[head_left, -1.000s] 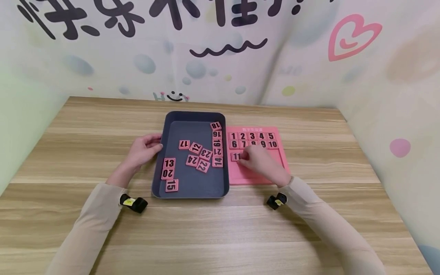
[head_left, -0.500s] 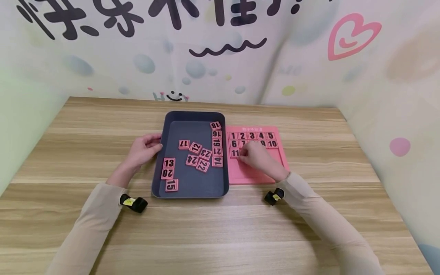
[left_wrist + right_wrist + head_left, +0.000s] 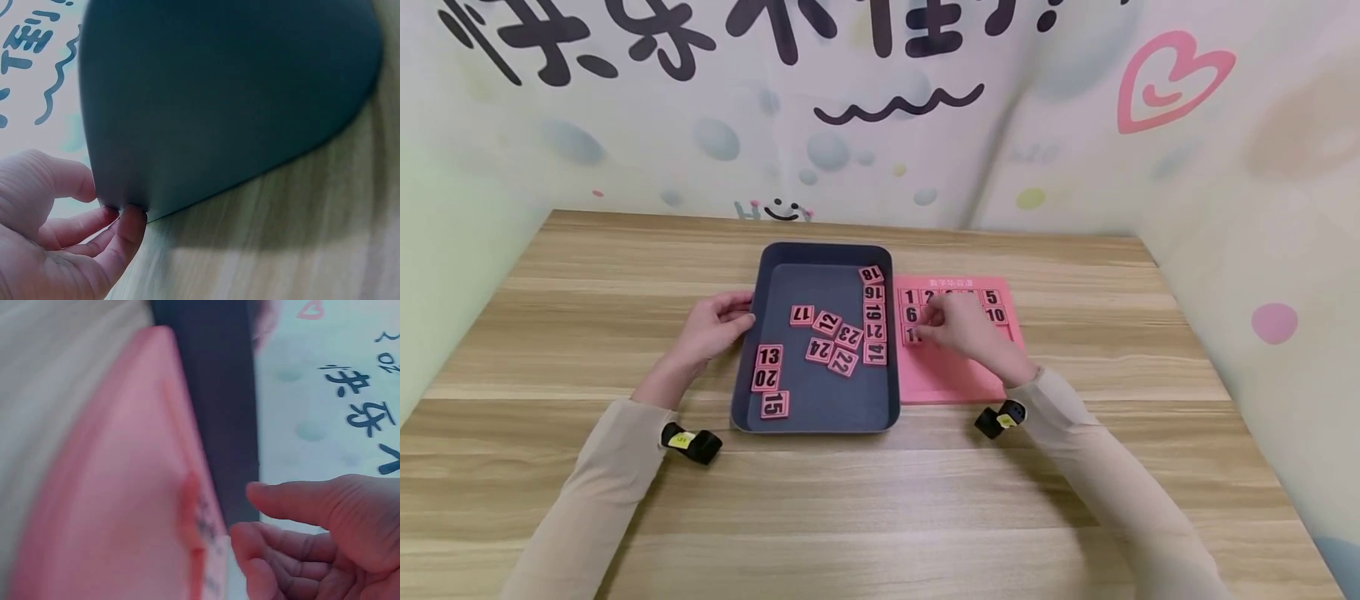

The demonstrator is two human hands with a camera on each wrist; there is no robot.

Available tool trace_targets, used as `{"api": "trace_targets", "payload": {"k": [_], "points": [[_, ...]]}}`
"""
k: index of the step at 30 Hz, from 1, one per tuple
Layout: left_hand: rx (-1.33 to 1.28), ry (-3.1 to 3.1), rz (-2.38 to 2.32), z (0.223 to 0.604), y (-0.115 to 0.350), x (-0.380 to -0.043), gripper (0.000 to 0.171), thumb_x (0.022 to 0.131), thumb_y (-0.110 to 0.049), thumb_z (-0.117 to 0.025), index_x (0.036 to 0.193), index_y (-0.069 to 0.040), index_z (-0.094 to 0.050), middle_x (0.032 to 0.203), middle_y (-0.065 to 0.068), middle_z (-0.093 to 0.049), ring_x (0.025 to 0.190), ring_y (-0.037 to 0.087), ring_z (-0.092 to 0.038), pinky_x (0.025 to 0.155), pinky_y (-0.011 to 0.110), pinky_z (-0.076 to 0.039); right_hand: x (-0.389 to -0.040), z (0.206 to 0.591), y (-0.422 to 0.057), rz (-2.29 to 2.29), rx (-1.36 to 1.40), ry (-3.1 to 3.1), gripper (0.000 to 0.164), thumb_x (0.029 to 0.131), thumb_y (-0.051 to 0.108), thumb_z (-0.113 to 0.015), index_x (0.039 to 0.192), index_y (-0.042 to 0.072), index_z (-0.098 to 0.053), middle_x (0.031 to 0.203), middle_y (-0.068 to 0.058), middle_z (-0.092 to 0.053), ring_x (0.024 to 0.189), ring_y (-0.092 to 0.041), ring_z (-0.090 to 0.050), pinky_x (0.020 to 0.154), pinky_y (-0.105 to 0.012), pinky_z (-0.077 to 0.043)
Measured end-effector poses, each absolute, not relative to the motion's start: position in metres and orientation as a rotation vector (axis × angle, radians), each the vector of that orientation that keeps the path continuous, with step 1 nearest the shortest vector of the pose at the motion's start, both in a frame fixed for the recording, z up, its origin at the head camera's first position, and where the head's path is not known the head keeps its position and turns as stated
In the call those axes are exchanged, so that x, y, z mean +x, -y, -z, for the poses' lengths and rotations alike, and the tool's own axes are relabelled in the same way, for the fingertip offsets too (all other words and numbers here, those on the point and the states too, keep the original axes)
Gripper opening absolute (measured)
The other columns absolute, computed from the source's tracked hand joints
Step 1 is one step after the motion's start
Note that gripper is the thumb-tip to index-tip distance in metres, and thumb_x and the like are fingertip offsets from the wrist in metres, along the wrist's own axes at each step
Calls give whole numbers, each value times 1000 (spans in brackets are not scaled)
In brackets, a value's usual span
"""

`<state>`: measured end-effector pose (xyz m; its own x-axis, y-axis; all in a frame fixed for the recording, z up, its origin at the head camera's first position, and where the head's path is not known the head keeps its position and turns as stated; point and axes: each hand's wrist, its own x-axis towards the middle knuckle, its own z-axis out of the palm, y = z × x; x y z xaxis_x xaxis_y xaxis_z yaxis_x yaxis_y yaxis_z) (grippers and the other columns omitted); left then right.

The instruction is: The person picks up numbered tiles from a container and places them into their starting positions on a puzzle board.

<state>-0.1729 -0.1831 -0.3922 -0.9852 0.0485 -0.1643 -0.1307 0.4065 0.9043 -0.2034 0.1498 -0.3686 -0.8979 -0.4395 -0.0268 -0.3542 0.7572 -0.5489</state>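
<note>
My left hand [image 3: 712,327] holds the left edge of a dark grey tray [image 3: 816,421]. In the left wrist view, the thumb lies at the tray's rim and the fingertips [image 3: 132,215] touch its outer wall low down. My right hand [image 3: 964,327] hovers over a pink number board [image 3: 947,379], thumb and forefinger a little apart with nothing between them. Right below these fingertips is the number 11 tile [image 3: 910,335], partly covered, under the 6 tile [image 3: 911,315]. Tiles 1 to 10 fill the board's top two rows, the middle ones partly hidden by the hand.
Several loose pink number tiles lie in the tray: a column with the 19 tile [image 3: 874,312] along its right wall, a cluster with the 23 tile [image 3: 848,335] mid-tray, and the 13 tile [image 3: 769,357] at left. The tray abuts the board on the wooden table [image 3: 880,517].
The 11 tile has shifted slightly left and up into place beneath the 6. My right hand has let go of it and risen slightly. The left hand and tray have not moved.
</note>
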Motion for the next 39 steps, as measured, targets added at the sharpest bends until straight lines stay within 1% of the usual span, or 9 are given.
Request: {"api": "trace_targets", "payload": {"k": [5,9,12,17,23,26,31,34,39], "points": [[-77,-2490,-1629,392,185,-174,44,93,0,-47,135,12,-39,128,30,-48,112,34,-51,78,10,-45,-211,354,-132,1005,-750,-2696,18,81,8,-73,91,-3,-64,82,-9,-65,75,-19,-61,66,-29,-51],[-83,-2489,-1625,392,185,-173,44,93,0,-47,135,11,-39,128,30,-48,112,34,-50,78,10,-44,-221,346,-113,1054,-813,-2561,23,82,8,-72,102,-2,-64,91,-10,-65,82,-19,-60,71,-29,-51],[-77,-2494,-1621,391,185,-173,44,93,0,-47,135,11,-39,128,30,-48,113,35,-50,79,11,-45,-230,344,-99,1089,-859,-2459,27,83,7,-71,107,-2,-64,98,-13,-65,85,-18,-59,75,-28,-51],[-70,-2496,-1622,393,185,-173,44,93,0,-47,135,12,-39,127,30,-48,112,35,-51,78,10,-45,-245,345,-77,1176,-915,-2229,29,84,0,-66,112,-5,-62,108,-21,-63,91,-18,-60,82,-27,-50],[-77,-2499,-1617,394,185,-173,44,93,0,-47,135,11,-40,127,30,-49,111,34,-51,78,10,-45,-256,353,-59,1247,-856,-2016,34,83,-8,-63,117,-11,-58,114,-26,-59,102,-30,-58,85,-28,-50],[-73,-2505,-1615,394,185,-173,43,93,0,-47,135,11,-40,126,30,-49,111,34,-51,78,10,-45,-259,360,-54,1229,-806,-2019,35,83,-10,-63,117,-10,-58,114,-24,-59,104,-31,-57,85,-28,-50],[-64,-2507,-1625,395,185,-173,43,93,0,-47,134,12,-40,126,30,-49,111,35,-51,77,10,-45,-261,370,-49,1127,-746,-2109,36,81,-8,-66,116,-3,-61,111,-16,-61,101,-23,-58,85,-25,-49],[-53,-2496,-1646,395,185,-173,43,93,1,-47,134,13,-40,126,31,-49,111,35,-51,76,9,-45,-259,372,-47,1076,-755,-2147,38,79,-7,-69,116,-2,-62,110,-14,-62,99,-21,-57,85,-24,-48],[-31,-2484,-1682,394,184,-172,43,92,2,-47,133,14,-40,125,32,-50,111,37,-52,75,9,-45,-253,371,-44,941,-771,-2301,40,77,4,-76,114,2,-63,105,-10,-62,96,-19,-56,83,-25,-47]]}}
